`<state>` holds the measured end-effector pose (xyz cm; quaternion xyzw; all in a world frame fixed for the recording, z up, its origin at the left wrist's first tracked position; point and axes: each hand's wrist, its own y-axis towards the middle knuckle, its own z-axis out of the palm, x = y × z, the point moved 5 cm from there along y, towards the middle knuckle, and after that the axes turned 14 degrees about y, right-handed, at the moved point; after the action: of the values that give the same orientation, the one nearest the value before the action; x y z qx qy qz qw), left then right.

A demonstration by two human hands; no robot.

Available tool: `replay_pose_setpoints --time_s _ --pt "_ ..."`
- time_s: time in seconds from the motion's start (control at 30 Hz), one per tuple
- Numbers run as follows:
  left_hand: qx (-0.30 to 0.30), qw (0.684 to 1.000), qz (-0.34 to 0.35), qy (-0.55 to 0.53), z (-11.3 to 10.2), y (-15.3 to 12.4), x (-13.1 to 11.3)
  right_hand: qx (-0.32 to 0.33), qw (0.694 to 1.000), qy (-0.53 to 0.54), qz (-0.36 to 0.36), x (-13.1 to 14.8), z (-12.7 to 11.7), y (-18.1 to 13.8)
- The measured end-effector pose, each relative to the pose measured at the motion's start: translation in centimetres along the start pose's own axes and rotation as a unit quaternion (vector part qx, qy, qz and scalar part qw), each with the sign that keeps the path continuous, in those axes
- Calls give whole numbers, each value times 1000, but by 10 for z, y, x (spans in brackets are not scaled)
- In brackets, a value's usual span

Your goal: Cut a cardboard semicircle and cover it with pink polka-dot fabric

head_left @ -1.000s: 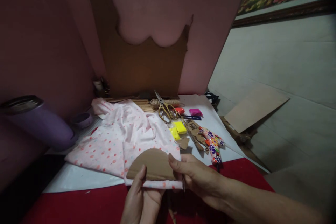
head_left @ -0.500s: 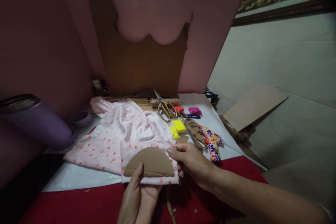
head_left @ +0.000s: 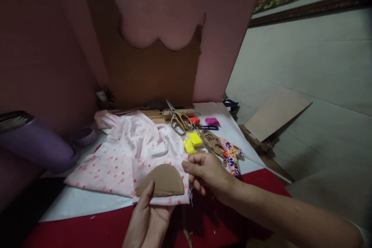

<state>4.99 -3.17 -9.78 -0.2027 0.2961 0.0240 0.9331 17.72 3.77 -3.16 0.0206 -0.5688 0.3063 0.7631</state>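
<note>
My left hand holds the near edge of a pink dotted fabric, its thumb pressing a brown half-round cardboard piece onto the cloth. My right hand hovers at the right edge of that cardboard and fabric, fingers curled and close together; whether it pinches anything is hidden. Just beyond the right hand lie yellow clay blocks, gold scissors and a flower-patterned glue gun.
White sheet covers a red surface. A purple tumbler lies at left with a small purple lid. Cardboard backdrop stands behind. Pink clay, a pen, wooden sticks and a cardboard sheet lie at right.
My right hand has moved up and away from the cardboard's right corner toward the yellow clay. The left hand keeps its hold; the view has shifted slightly.
</note>
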Motion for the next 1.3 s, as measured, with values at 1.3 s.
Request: replay_pose_setpoints --time_s 1.3 --pt "104 994 10 -15 -3 4 5 -3 1000 -1 17 -13 -1 3"
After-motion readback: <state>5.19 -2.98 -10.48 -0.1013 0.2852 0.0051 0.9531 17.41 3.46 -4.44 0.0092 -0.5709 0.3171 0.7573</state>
